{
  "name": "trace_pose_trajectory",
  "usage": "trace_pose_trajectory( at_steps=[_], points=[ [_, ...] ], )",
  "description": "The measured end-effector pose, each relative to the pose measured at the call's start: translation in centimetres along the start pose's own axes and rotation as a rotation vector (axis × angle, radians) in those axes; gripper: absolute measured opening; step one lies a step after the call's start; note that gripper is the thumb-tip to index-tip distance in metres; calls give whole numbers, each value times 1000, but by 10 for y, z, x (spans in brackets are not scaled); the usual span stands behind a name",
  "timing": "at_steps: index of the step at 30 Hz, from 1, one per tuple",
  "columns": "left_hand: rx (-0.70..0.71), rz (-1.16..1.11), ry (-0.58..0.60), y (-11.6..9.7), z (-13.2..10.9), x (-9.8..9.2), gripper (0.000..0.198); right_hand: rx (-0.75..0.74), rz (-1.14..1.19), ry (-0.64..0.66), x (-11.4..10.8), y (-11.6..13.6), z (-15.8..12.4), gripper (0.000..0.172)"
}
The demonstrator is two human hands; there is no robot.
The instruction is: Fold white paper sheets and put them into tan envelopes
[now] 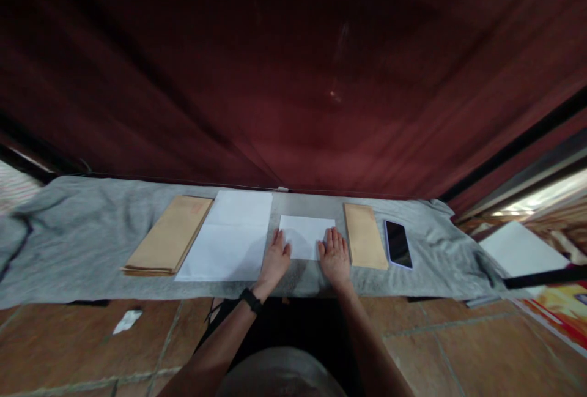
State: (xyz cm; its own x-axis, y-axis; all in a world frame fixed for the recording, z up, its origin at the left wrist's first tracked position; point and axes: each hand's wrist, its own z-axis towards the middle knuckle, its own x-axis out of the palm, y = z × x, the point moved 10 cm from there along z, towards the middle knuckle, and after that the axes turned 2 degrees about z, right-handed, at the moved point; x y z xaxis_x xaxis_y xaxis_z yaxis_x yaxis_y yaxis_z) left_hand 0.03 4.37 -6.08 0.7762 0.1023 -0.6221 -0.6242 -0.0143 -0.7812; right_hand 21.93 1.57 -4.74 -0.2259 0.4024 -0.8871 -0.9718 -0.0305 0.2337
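Observation:
A small white paper [306, 235], perhaps a folded sheet, lies flat in front of me on the grey cloth. My left hand [276, 259] rests at its left edge, fingers stretched forward and holding nothing. On the paper's right side, my right hand [334, 256] lies flat with its fingers extended. Larger white sheets [232, 235] with a faint crease across them are just left of my left hand. Beyond those sits a stack of brown envelopes [172, 232]. Close to my right hand is another brown envelope [365, 237].
A phone [398, 244] lies right of the single envelope. Grey cloth [105, 232] covers the narrow work surface, and a dark red curtain-like panel [293, 109] rises behind it. A white scrap [127, 321] lies on the tiled floor. A white board-like item [523, 249] is at far right.

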Motion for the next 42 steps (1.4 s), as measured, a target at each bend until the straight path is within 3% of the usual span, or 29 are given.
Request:
trace_pose_trajectory(
  at_steps=[8,12,17,24,26,29,33,35,37,40,42],
  points=[
    [-187,-252,-55,25,13,-16,50,-29,-28,-31,-6,4,-1,58],
    [-251,-388,-52,23,7,-17,48,-25,-15,-29,-9,3,0,55],
    [-266,-560,20,1,-6,-14,34,-44,114,1,-17,10,-3,49],
    [-210,-698,39,-49,-14,-28,37,-240,363,160,-32,75,-19,69],
    [-175,-727,61,-64,-15,-32,36,-150,496,149,-37,77,-13,61],
    [-143,-820,70,-77,-16,-36,35,122,845,100,-42,60,3,48],
    [-317,-914,-22,-52,-22,-36,38,498,1429,9,-43,39,13,44],
    [-404,-916,-12,-38,-27,-27,44,578,1676,-25,-44,41,14,45],
    [-447,-956,69,-32,-32,-11,48,597,1824,-37,-44,46,13,44],
    [-464,-1062,183,-31,-36,11,52,661,1901,-34,-31,47,2,40],
    [-415,-1042,169,-28,-33,14,53,720,1910,-31,-18,43,-8,40]
  ],
)
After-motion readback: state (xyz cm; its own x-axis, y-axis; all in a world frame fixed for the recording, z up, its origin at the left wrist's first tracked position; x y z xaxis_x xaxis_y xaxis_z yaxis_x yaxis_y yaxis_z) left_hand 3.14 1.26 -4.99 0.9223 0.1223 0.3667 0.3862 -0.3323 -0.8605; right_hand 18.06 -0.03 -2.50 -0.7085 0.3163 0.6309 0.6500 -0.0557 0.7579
